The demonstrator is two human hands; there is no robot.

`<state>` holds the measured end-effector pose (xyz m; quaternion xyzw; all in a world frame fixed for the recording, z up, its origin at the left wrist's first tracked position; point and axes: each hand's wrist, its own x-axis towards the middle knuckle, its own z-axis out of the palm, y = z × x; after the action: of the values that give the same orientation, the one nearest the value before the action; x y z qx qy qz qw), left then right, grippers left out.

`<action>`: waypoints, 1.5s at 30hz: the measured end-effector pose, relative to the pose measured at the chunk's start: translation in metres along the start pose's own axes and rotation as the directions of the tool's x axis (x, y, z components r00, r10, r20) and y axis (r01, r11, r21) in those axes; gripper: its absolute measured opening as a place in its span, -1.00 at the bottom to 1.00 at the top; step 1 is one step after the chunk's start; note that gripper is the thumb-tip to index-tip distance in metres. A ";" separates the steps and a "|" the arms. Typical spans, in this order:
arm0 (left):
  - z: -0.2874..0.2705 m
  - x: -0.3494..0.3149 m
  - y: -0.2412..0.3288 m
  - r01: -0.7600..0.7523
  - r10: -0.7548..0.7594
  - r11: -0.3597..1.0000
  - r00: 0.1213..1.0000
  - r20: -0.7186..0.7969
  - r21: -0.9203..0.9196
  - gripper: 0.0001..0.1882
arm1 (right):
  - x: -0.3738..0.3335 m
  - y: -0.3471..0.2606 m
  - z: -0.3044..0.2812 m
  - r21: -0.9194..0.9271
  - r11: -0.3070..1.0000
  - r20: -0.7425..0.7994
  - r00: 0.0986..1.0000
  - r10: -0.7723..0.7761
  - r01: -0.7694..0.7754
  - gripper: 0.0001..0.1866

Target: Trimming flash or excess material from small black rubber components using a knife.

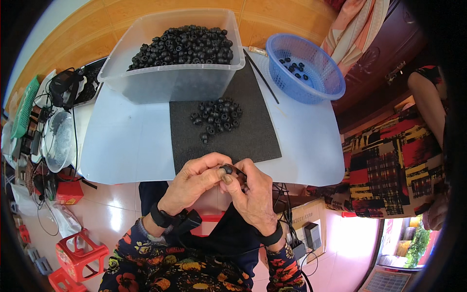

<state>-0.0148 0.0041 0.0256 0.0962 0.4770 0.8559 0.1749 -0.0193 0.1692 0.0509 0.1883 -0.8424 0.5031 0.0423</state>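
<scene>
Both hands meet over the near edge of a black mat [192,141] on the pale blue table. Between the thumb and fingers of my left hand [197,182] is a small black rounded part [226,169], one of the kind lying in the pile. My right hand [254,192] is closed with its thumb against that part; a dark, narrow piece shows under its fingers, too covered to name. Just beyond the hands, a loose pile of black rounded parts [219,115] with holes rests on the mat.
A translucent plastic bin [170,80] heaped with black parts stands at the back. Right of it are a thin black rod [262,78] and a blue basket [316,90] holding several parts. A person in patterned clothes [384,165] is at the right. Red stools [80,253] stand lower left.
</scene>
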 end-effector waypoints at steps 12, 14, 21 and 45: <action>0.005 0.005 0.007 -0.073 0.103 0.958 0.990 -0.096 0.277 -0.78 | 0.005 0.006 0.003 0.008 1.000 -0.040 0.999 0.025 -0.025 -0.68; 0.006 0.004 0.008 -0.070 0.102 0.954 0.990 -0.096 0.291 -0.78 | 0.006 0.006 0.003 0.018 1.000 -0.032 0.999 0.021 -0.020 -0.67; 0.005 0.005 0.009 -0.097 0.124 0.945 0.990 -0.068 0.312 -0.78 | 0.007 0.006 0.002 -0.009 1.000 0.003 1.000 0.025 -0.025 -0.65; -0.005 0.004 -0.012 -0.070 0.081 0.995 0.982 -0.169 0.071 -0.72 | 0.016 0.023 0.015 0.005 0.994 -0.040 0.993 -0.110 0.111 -0.71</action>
<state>-0.0179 0.0080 0.0132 0.0457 0.5138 0.8511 0.0973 -0.0406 0.1619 0.0283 0.2246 -0.8278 0.5068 0.0861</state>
